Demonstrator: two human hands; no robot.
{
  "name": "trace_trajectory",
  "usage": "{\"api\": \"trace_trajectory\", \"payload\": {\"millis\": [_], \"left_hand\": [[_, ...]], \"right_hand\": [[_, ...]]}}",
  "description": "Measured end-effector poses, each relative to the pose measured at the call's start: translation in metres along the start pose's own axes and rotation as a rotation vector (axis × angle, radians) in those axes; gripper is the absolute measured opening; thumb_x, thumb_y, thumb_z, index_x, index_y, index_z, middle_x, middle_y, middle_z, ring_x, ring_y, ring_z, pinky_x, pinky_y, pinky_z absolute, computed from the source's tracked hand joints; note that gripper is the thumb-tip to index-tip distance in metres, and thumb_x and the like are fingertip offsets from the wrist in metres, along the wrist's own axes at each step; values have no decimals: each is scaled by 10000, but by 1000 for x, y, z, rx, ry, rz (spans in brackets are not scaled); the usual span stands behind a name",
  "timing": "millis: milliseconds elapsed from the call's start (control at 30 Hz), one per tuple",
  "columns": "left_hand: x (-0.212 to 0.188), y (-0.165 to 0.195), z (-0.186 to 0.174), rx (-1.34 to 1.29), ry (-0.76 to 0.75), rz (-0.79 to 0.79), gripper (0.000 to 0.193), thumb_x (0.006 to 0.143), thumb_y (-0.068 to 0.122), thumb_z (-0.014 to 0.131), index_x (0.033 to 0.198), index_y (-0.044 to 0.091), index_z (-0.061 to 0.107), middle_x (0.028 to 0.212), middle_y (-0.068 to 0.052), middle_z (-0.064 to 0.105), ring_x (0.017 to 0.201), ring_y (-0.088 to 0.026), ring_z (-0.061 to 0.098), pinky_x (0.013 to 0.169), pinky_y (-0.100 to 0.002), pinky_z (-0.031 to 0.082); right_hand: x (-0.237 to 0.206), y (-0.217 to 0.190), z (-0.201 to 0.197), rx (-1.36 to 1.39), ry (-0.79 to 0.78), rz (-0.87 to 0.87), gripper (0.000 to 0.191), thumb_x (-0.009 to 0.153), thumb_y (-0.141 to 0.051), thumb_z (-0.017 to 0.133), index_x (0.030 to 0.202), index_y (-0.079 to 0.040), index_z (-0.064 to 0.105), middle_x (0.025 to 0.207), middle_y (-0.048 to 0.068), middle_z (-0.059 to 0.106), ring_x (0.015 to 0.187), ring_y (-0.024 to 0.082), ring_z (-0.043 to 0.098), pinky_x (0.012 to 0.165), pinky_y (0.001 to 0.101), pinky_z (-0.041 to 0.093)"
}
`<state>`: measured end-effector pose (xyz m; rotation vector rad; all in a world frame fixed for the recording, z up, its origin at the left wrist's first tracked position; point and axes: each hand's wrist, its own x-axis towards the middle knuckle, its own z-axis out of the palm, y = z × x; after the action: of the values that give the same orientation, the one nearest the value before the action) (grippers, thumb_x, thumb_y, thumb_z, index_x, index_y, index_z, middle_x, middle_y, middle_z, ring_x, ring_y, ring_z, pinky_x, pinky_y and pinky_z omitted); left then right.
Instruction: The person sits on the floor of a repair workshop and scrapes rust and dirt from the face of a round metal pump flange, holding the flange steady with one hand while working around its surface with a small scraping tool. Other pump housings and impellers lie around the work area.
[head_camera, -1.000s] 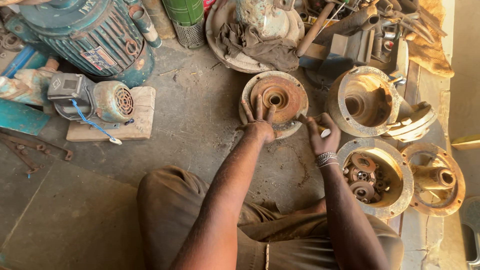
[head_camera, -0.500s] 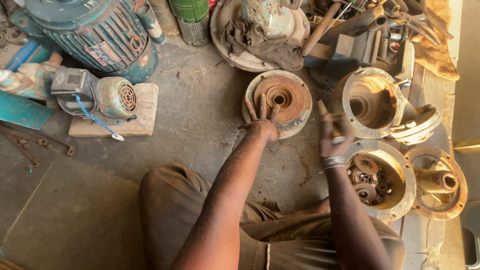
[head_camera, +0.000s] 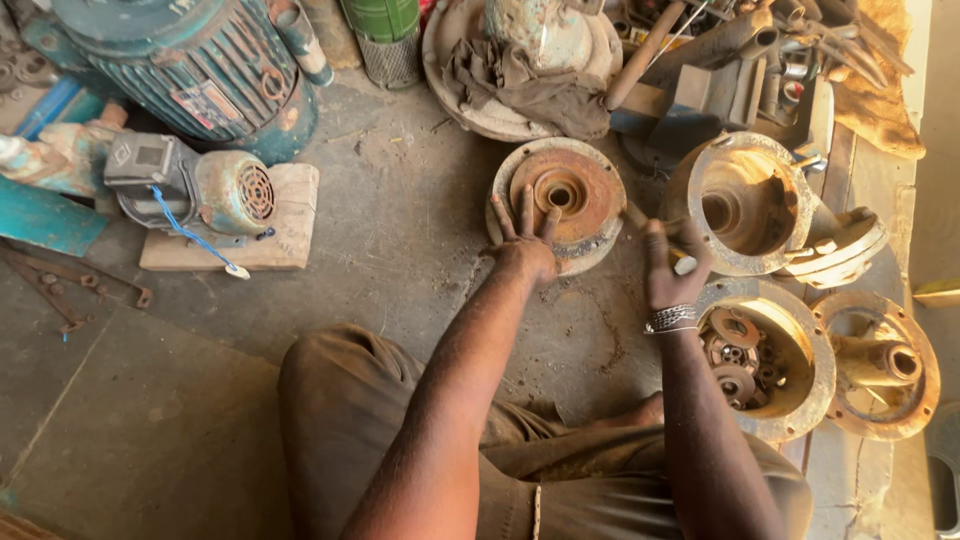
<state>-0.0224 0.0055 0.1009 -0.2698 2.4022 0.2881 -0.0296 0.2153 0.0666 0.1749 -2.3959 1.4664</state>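
The left hand (head_camera: 527, 250) lies open, fingers spread flat on the near rim of the rusty round pump cover (head_camera: 560, 200) to steady it on the floor, while the right hand (head_camera: 672, 265), just beside it, closes around a small tool (head_camera: 640, 218) angled toward the cover's edge.

Both bare forearms reach up from the lower middle of the frame. The left hand (head_camera: 525, 250) lies palm down at centre, fingers spread and straight. The right hand (head_camera: 672, 268), banded at the wrist, sits just right of it, fingers curled into a loose grip.
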Motion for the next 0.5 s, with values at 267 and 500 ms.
{"api": "trace_trajectory", "payload": {"millis": [267, 500], "left_hand": [[4, -2, 4, 49, 42, 18, 1030, 979, 498, 611, 1625, 383, -182, 1535, -158, -530, 1311, -641, -420, 929, -878, 366], [0, -2, 4, -31, 27, 6, 1053, 934, 641, 586, 1599, 392, -191, 1546, -103, -514, 1369, -586, -420, 1010, -856, 335]], "right_hand": [[1, 0, -2, -86, -54, -30, 168, 997, -191, 757, 1014, -25, 735, 954, 163, 734, 869, 253, 657, 785, 359, 507], [2, 5, 0, -198, -62, -60, 249, 954, -187, 772, 1101, 4, 710, 1006, 172, 746, 928, 254, 705, 822, 393, 545]]}}
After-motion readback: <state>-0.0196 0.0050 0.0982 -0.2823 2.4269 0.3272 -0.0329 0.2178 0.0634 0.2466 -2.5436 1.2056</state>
